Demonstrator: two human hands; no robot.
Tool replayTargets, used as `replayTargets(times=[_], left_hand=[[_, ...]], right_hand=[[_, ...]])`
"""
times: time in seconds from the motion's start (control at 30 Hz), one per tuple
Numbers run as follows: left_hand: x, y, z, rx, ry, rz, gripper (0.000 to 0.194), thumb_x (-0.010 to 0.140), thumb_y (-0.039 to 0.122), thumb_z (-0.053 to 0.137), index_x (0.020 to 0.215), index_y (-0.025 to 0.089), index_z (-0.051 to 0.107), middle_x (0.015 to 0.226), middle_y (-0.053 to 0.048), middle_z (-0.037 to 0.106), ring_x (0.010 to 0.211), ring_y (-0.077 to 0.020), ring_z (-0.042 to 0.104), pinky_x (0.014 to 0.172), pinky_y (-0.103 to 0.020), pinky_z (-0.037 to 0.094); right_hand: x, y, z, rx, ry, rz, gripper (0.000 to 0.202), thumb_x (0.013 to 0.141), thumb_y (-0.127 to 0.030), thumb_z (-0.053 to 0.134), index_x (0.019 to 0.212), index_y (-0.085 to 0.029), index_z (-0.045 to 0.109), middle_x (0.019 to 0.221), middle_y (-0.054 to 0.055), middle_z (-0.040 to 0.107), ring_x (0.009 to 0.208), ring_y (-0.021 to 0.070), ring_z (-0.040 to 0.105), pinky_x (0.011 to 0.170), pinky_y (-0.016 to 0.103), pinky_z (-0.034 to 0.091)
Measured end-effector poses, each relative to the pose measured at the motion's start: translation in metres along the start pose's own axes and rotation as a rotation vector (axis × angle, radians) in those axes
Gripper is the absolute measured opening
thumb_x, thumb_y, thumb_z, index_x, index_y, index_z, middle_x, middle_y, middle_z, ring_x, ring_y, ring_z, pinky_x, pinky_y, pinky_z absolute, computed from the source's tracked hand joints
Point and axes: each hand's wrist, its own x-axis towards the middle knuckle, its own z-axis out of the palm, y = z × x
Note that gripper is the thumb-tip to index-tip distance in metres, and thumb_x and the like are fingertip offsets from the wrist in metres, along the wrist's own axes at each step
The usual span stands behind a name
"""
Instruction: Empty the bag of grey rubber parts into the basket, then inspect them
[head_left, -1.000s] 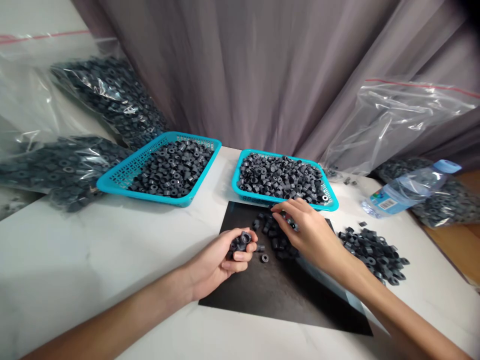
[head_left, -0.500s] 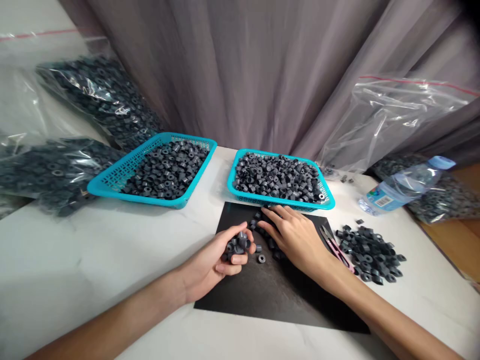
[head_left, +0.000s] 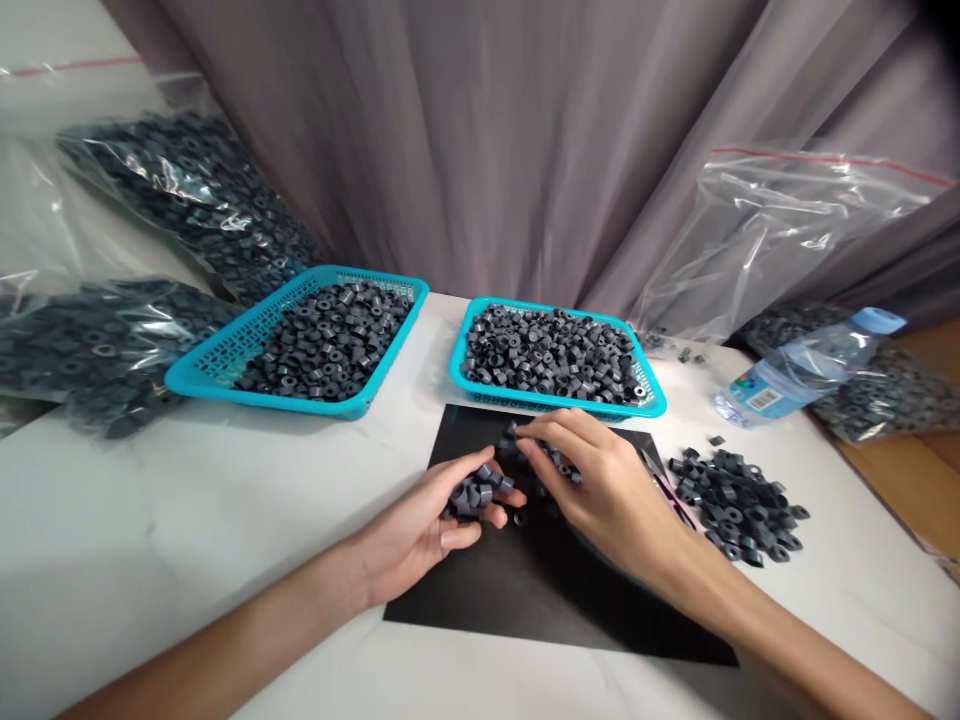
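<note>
Short, smooth dark-grey rings (head_left: 476,492) heaped in the left hand (head_left: 421,522), cupped with fingers curled beneath, probably to keep the loose cylinders from rolling off. Right hand (head_left: 600,475) arched low over more rings on the black mat (head_left: 495,590), thumb and forefinger together beside one dark piece; cannot tell whether actually pinching it. Mat flat and matte, perhaps to protect the pale tabletop (head_left: 225,480). Pink-handled scissors (head_left: 680,503) at its right edge, partly hidden, near a loose pile (head_left: 739,505). Beyond, perforated turquoise baskets (head_left: 352,406), low-walled, presumably to pen in the many rings inside; far left, glossy clear bags (head_left: 112,335), bulging.
</note>
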Motion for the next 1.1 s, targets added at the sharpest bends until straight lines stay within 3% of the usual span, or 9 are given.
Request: replayTargets(times=[0.1,0.27,0.43,0.63,0.7,0.83,0.9,1.0,1.1], left_hand=[[0.000,-0.003,0.001,-0.060,0.011,0.009,0.024,0.100,0.022,0.054,0.083,0.012,0.068,0.069,-0.004,0.066,0.047,-0.0055,0.054,0.031,-0.009,0.029],[0.002,-0.006,0.001,-0.147,0.021,0.024,0.025,0.098,0.020,0.055,0.077,0.013,0.067,0.056,0.003,0.053,0.039,-0.0038,0.043,0.031,-0.011,0.030],[0.002,-0.004,-0.003,-0.151,-0.045,-0.011,0.023,0.097,0.022,0.056,0.080,0.012,0.068,0.069,-0.003,0.063,0.051,-0.0063,0.055,0.031,-0.009,0.027],[0.000,0.000,0.000,-0.110,-0.077,-0.030,0.026,0.098,0.025,0.055,0.081,0.009,0.067,0.078,-0.006,0.063,0.052,-0.0042,0.051,0.032,-0.008,0.024],[0.000,0.001,0.001,-0.095,-0.083,-0.018,0.026,0.098,0.027,0.055,0.082,0.010,0.066,0.079,-0.006,0.063,0.053,-0.0042,0.051,0.032,-0.008,0.024],[0.000,0.002,0.001,-0.073,-0.079,0.001,0.029,0.099,0.031,0.056,0.080,0.011,0.065,0.079,-0.005,0.062,0.052,-0.0036,0.049,0.032,-0.008,0.023],[-0.001,0.002,0.002,-0.058,-0.071,0.010,0.031,0.099,0.034,0.056,0.079,0.012,0.064,0.078,-0.003,0.061,0.051,-0.0030,0.047,0.032,-0.008,0.022],[-0.003,0.003,0.005,-0.014,-0.059,0.037,0.032,0.098,0.040,0.059,0.080,0.013,0.064,0.078,-0.002,0.059,0.051,-0.0026,0.046,0.033,-0.008,0.022],[-0.004,0.003,0.006,0.045,-0.041,0.077,0.031,0.095,0.041,0.063,0.081,0.014,0.064,0.078,-0.001,0.059,0.051,-0.0021,0.046,0.034,-0.007,0.023]], right_hand=[[0.000,-0.017,-0.009,0.161,-0.067,-0.144,0.017,0.104,-0.019,0.052,0.112,-0.015,0.066,0.108,0.009,0.070,0.097,0.0198,0.063,0.085,0.033,0.053],[0.000,-0.027,-0.011,0.113,-0.244,-0.220,0.022,0.106,-0.022,0.048,0.113,-0.015,0.067,0.108,0.010,0.070,0.095,0.0225,0.060,0.084,0.039,0.051],[0.003,-0.020,-0.026,0.201,-0.174,-0.135,0.015,0.105,-0.021,0.052,0.110,-0.020,0.066,0.113,0.008,0.067,0.101,0.0194,0.061,0.088,0.034,0.050],[0.006,-0.011,-0.049,0.190,-0.172,0.012,0.012,0.105,-0.023,0.053,0.104,-0.022,0.065,0.103,0.004,0.067,0.094,0.0167,0.062,0.083,0.030,0.047],[0.005,-0.005,-0.051,0.120,-0.225,0.072,0.012,0.104,-0.025,0.054,0.100,-0.023,0.064,0.098,0.002,0.067,0.089,0.0165,0.062,0.078,0.030,0.046],[-0.002,0.001,-0.042,-0.002,-0.469,0.068,0.006,0.099,-0.031,0.064,0.102,-0.025,0.064,0.102,0.001,0.067,0.090,0.0191,0.063,0.074,0.031,0.046],[-0.005,-0.001,-0.031,-0.040,-0.532,0.046,0.017,0.095,-0.031,0.070,0.108,-0.024,0.063,0.108,0.003,0.067,0.098,0.0227,0.064,0.077,0.033,0.048],[-0.008,-0.007,-0.011,-0.070,-0.525,0.072,0.031,0.091,-0.032,0.075,0.114,-0.021,0.059,0.110,0.007,0.068,0.100,0.0254,0.065,0.077,0.035,0.049],[-0.010,-0.012,0.005,-0.077,-0.426,0.151,0.030,0.092,-0.033,0.073,0.112,-0.019,0.056,0.105,0.006,0.069,0.090,0.0231,0.066,0.071,0.033,0.049]])
